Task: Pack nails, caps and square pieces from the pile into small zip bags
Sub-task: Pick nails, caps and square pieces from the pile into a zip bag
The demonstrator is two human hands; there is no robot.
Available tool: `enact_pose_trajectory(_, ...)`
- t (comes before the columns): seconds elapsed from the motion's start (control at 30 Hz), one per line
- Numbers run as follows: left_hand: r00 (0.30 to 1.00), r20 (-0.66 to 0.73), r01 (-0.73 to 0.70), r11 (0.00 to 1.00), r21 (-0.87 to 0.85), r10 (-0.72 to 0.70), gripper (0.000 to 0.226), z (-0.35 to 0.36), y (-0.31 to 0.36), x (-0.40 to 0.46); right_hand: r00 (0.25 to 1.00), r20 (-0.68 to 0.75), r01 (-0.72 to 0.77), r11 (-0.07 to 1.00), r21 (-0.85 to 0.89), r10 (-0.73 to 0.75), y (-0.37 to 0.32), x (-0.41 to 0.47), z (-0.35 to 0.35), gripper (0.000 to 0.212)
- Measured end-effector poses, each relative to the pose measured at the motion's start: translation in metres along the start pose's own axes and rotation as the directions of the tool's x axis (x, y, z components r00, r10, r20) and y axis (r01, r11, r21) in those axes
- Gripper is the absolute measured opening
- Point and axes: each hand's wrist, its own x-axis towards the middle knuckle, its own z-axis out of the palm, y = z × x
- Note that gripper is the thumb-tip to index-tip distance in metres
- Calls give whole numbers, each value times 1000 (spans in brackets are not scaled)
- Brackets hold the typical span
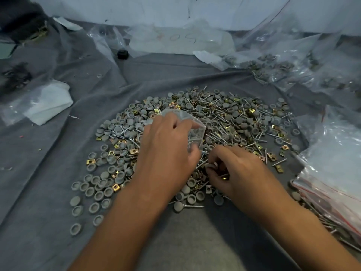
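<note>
Left hand gripped a small zip bag, few pieces inside. Right hand, just beside it, pinched pieces from the pile under both hands. Filled bags lay beyond the right hand; most of the pile remained unpacked.

A single head-worn camera looks forward and steeply down from above the person's own forearms, close to the work. Its wide lens bends the edges of the scene. The pile on the grey cloth sits at centre, the forearms enter from the near edge, and a pale wall closes the far side.
</note>
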Motion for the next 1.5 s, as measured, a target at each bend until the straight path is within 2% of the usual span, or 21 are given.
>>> enact_pose_trajectory(0.17,1000,6,1,1000,-25,-1,37,0,-1,-1,981,-80,-145,942,301,177,4,3,-7,15)
enact_pose_trajectory(0.23,1000,3,-4,1000,-31,4,39,0,-1,-1,969,-146,-121,893,433,202,0,6,-15,11)
enact_pose_trajectory(0.3,1000,22,-6,1000,-25,6,41,0,0,-1,961,-204,-62,869,491,184,-6,12,-19,8)
enact_pose_trajectory(0.37,999,46,-13,1000,-24,14,45,1,1,-1,960,-256,-2,914,405,116,-12,19,-16,10)
enact_pose_trajectory(0.47,999,44,-23,999,-26,24,45,0,3,-1,955,-288,5,965,260,72,-14,25,-6,16)
enact_pose_trajectory(0.67,999,39,-9,997,-78,12,40,-2,3,0,912,-411,82,981,177,-2,-14,24,4,19)
enact_pose_trajectory(0.97,999,39,10,994,-107,-6,40,-3,4,0,873,-487,49,998,46,-20,-17,27,5,18)
enact_pose_trajectory(1.03,999,44,24,993,-113,-19,40,-3,5,1,895,-446,29,999,32,-11,-16,28,3,22)
enact_pose_trajectory(1.17,996,-14,89,988,-124,-91,41,-5,0,2,926,-364,-52,988,146,103,0,26,-13,20)
enact_pose_trajectory(1.2,990,-49,125,984,-127,-132,42,-6,-3,3,943,-306,-92,986,143,132,6,25,-16,21)
enact_pose_trajectory(1.27,967,-149,196,976,-94,-209,43,-10,-10,5,978,-99,-176,980,91,185,16,22,-20,31)
enact_pose_trajectory(1.33,938,-263,223,974,-32,-224,36,-14,-14,8,981,81,-179,984,-1,179,20,19,-18,43)
enact_pose_trajectory(1.37,932,-289,225,974,-7,-217,32,-16,-15,9,981,119,-154,988,-28,156,20,18,-17,43)
enact_pose_trajectory(1.5,966,-196,179,983,33,-169,27,-11,-8,6,995,74,-62,996,-58,66,16,19,-10,36)
